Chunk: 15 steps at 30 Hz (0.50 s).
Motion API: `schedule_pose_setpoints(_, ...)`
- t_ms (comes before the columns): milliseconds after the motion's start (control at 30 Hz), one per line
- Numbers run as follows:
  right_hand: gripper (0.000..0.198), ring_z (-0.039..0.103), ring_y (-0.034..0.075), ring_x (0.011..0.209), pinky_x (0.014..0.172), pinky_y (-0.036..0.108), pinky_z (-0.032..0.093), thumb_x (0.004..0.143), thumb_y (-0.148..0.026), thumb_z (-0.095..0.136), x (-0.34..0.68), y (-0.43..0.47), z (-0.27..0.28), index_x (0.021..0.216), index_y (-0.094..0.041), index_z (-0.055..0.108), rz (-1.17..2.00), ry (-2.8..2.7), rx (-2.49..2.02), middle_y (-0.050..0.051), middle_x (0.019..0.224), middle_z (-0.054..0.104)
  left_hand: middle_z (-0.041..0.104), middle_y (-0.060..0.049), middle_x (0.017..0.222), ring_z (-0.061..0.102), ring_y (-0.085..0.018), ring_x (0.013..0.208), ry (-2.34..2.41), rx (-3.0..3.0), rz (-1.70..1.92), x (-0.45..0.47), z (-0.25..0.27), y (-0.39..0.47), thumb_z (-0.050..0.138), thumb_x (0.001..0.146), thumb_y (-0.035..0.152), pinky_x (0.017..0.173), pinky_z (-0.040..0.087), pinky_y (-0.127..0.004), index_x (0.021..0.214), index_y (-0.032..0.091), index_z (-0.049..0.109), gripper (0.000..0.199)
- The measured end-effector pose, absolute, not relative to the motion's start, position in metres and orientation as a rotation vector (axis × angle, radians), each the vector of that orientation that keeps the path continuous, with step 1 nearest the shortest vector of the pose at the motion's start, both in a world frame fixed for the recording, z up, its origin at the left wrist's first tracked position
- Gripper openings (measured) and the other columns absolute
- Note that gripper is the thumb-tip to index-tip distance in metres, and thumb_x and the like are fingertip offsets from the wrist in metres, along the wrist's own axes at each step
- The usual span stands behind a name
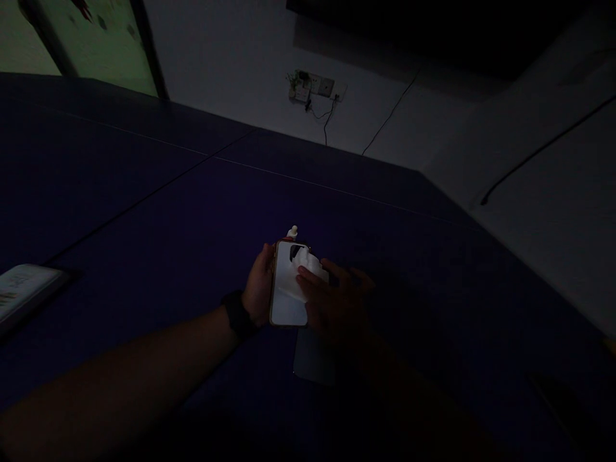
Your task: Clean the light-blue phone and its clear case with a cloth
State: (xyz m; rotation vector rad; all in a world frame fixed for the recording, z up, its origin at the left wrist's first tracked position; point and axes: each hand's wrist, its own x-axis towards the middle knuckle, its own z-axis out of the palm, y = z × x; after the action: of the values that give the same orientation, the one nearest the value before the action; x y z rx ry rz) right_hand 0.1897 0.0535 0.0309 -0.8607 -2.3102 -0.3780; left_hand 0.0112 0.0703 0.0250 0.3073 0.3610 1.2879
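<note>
A phone [283, 307] with a lit white screen is gripped along its left edge by my left hand [258, 289], which wears a dark wristband. My right hand [334, 298] presses a crumpled white tissue [310, 262] onto the screen's upper right, its fingers lying over the tissue. Just past the phone's top end stands a small white bottle [292, 232], partly hidden behind the phone. Below the lit phone, a dark flat slab [314, 359] that looks like another phone lies on the dark blue surface.
A white box-like packet [29, 289] lies at the left on the dark blue table [168, 237]. Sockets [315, 85] with plugs and cables are on the wall behind. A dark flat object [553, 398] is faint at the lower right. The room is very dim.
</note>
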Motion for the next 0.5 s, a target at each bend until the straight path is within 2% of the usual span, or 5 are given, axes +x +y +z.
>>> schedule_pose_setpoints(100, 0.039, 0.060, 0.031, 0.124, 0.111, 0.051, 0.024, 0.093, -0.027, 0.054, 0.1904, 0.0527, 0.0315, 0.129, -0.030, 0.068, -0.323, -2.363, -0.715, -0.002, 0.126, 0.079, 0.075, -0.008, 0.098, 0.071, -0.024, 0.081, 0.359, 0.318, 1.249, 0.0102, 0.0231, 0.0702, 0.055, 0.097, 0.058, 0.079, 0.054, -0.037, 0.121, 0.022, 0.068, 0.045)
schedule_pose_setpoints(167, 0.041, 0.058, 0.030, 0.128, 0.110, 0.050, 0.025, 0.093, -0.028, 0.052, 0.1889, 0.0513, 0.0323, 0.132, -0.028, 0.066, -0.287, -2.449, -0.682, -0.002, 0.134, 0.075, 0.075, -0.008, 0.096, 0.071, -0.023, 0.080, 0.370, 0.315, 1.251, 0.0099, 0.0235, 0.0702, 0.053, 0.099, 0.059, 0.079, 0.053, -0.035, 0.119, 0.022, 0.069, 0.045)
schedule_pose_setpoints(267, 0.048, 0.052, 0.035, 0.135, 0.110, 0.054, 0.023, 0.093, -0.029, 0.053, 0.1867, 0.0507, 0.0328, 0.141, -0.025, 0.061, -0.330, -2.419, -0.836, 0.001, 0.144, 0.068, 0.076, -0.009, 0.105, 0.072, -0.022, 0.087, 0.381, 0.298, 1.286, 0.0105, 0.0264, 0.0705, 0.048, 0.102, 0.054, 0.086, 0.053, -0.036, 0.117, 0.021, 0.069, 0.042)
schedule_pose_setpoints(367, 0.043, 0.054, 0.036, 0.131, 0.110, 0.056, 0.022, 0.093, -0.027, 0.055, 0.1881, 0.0518, 0.0315, 0.135, -0.028, 0.065, -0.373, -2.296, -0.899, 0.000, 0.134, 0.075, 0.076, -0.009, 0.108, 0.072, -0.024, 0.088, 0.378, 0.310, 1.267, 0.0110, 0.0274, 0.0707, 0.048, 0.102, 0.055, 0.088, 0.053, -0.039, 0.120, 0.020, 0.069, 0.044)
schedule_pose_setpoints(500, 0.039, 0.060, 0.031, 0.124, 0.109, 0.051, 0.027, 0.093, -0.024, 0.055, 0.1890, 0.0508, 0.0300, 0.130, -0.030, 0.068, -0.315, -2.382, -0.735, -0.003, 0.130, 0.077, 0.074, -0.007, 0.095, 0.070, -0.023, 0.079, 0.375, 0.332, 1.242, 0.0105, 0.0235, 0.0712, 0.051, 0.099, 0.059, 0.079, 0.052, -0.036, 0.121, 0.022, 0.068, 0.046)
